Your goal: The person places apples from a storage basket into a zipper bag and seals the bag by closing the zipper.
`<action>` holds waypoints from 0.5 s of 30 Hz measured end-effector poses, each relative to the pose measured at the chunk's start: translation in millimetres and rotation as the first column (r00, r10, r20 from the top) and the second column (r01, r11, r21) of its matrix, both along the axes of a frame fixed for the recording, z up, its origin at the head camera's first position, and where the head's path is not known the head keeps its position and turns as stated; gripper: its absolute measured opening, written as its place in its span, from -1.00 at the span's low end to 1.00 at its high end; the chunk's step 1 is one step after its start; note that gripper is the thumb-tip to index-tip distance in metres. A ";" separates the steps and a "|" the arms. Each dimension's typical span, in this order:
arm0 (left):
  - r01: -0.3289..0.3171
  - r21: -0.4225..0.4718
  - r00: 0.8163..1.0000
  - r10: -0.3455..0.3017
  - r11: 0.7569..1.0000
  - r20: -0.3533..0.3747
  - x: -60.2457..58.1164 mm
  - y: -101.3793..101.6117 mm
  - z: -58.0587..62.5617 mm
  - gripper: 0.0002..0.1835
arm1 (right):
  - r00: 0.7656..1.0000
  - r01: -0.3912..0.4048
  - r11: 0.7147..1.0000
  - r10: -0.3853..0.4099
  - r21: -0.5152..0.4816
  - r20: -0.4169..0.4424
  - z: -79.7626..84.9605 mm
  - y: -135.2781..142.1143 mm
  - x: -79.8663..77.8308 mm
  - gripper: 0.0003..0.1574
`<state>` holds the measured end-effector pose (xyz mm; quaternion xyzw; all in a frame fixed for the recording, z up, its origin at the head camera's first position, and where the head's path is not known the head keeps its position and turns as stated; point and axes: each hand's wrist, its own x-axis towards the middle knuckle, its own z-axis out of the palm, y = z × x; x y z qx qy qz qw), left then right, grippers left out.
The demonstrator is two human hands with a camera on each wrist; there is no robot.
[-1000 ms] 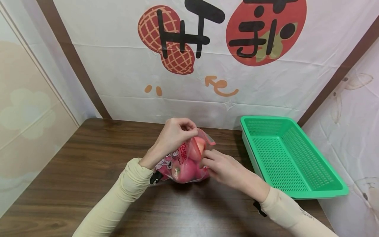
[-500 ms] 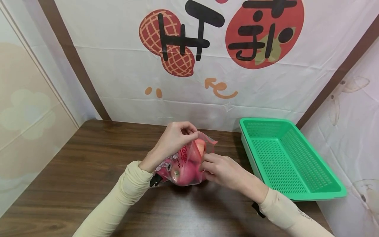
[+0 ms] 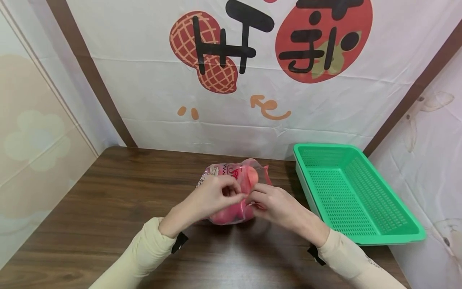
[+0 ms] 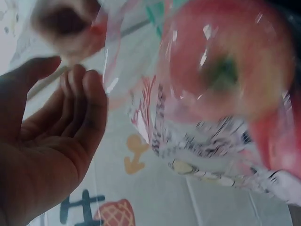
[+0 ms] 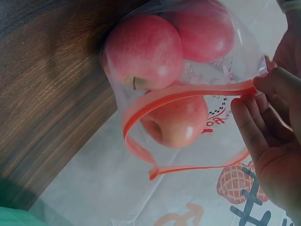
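Note:
A clear zip bag with pink print [image 3: 216,170] holds red apples [image 5: 146,49] on the table in front of me. Its orange zip strip [image 5: 188,92] forms an open loop at the mouth in the right wrist view. Between thumb and fingers, my right hand [image 3: 278,206] pinches one end of that strip. My left hand [image 3: 207,198] is at the bag's near side, its thumb and fingertips close to the right hand. In the left wrist view, its fingers [image 4: 70,103] are loosely bent beside the bag's edge, with nothing visible between them and the thumb.
To the right stands a green perforated basket [image 3: 339,200] nested on a white one. The brown wooden table [image 3: 108,208] reaches back to a printed white cloth backdrop [image 3: 216,136]. More cloth hangs on the left and right sides.
My left hand has let go of the far part of the bag's mouth and come nearer, beside the right hand. The bag's printed side has shifted. The right hand stays nearly in place.

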<state>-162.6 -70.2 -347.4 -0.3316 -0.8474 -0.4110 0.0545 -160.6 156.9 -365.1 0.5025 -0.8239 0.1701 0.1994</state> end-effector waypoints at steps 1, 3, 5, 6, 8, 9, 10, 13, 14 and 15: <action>0.017 -0.029 1.000 -0.018 0.999 -0.014 3.0 1.8 -2.7 -0.93 | 1.000 0.004 1.000 -0.004 -0.005 0.003 0.7 0.1 0.1 -0.72; 0.033 -0.067 0.997 -0.037 0.997 -0.067 7.0 6.6 -8.0 -0.91 | 1.000 0.016 1.000 -0.016 -0.012 0.015 1.3 0.4 0.1 -0.72; 0.020 -0.073 0.994 -0.028 0.997 -0.110 9.1 11.2 -12.2 -0.90 | 0.999 0.038 0.999 -0.037 -0.016 0.040 1.8 0.2 0.7 -0.71; 0.011 -0.073 0.992 -0.020 0.997 -0.126 9.8 12.9 -14.0 -0.90 | 0.997 0.051 0.999 -0.049 -0.018 0.059 2.0 -0.1 1.1 -0.71; -0.013 -0.066 0.990 0.004 0.998 -0.141 11.1 15.9 -16.4 -0.90 | 0.993 0.074 0.997 -0.071 -0.022 0.096 2.1 -0.6 2.2 -0.71; -0.023 -0.062 0.990 0.014 0.998 -0.144 11.4 16.9 -17.5 -0.92 | 0.990 0.086 0.996 -0.083 -0.025 0.112 2.4 -1.0 2.9 -0.70; -0.033 -0.062 0.990 0.024 0.998 -0.142 11.7 17.7 -18.4 -0.93 | 0.988 0.095 0.995 -0.090 -0.029 0.124 2.1 -1.1 3.2 -0.69; -0.051 -0.071 0.988 0.040 0.996 -0.148 12.9 19.4 -20.6 -0.94 | 0.986 0.106 0.994 -0.100 -0.039 0.131 1.4 -1.8 4.0 -0.67; -0.052 -0.073 0.987 0.040 0.996 -0.154 13.1 19.6 -21.3 -0.93 | 0.987 0.105 0.994 -0.099 -0.043 0.125 1.2 -1.9 3.9 -0.66; -0.052 -0.073 0.987 0.040 0.996 -0.158 13.4 19.7 -22.0 -0.92 | 0.988 0.104 0.993 -0.098 -0.047 0.115 0.8 -1.8 3.8 -0.65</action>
